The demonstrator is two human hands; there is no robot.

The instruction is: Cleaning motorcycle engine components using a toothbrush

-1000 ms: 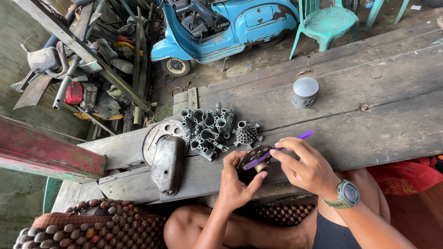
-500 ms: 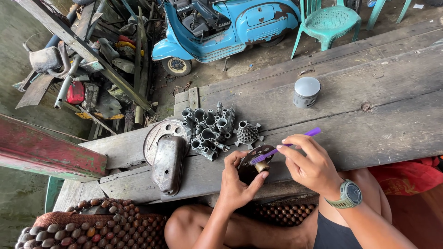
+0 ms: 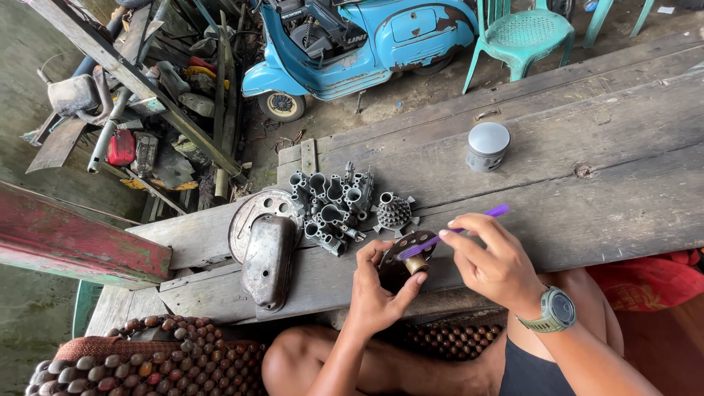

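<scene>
The left hand [image 3: 378, 293] clasps a round metal disc [image 3: 405, 257] at the surface [image 3: 587, 183] edge, while the right hand [image 3: 493, 260] pinches a purple brush [image 3: 455, 231] slanting down-left onto it.

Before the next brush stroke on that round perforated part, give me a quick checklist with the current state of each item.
1. Left hand grips the round perforated disc: ok.
2. Right hand holds the purple brush in its fingers: ok.
3. Brush tip meets the disc's face: ok, though the exact contact is too small to judge.
4. Disc supported over the wooden bench: ok.
5. Metal cover and cluster of small castings lie apart from the hands: ok.
6. Disc surface clean: cannot tell.
</scene>
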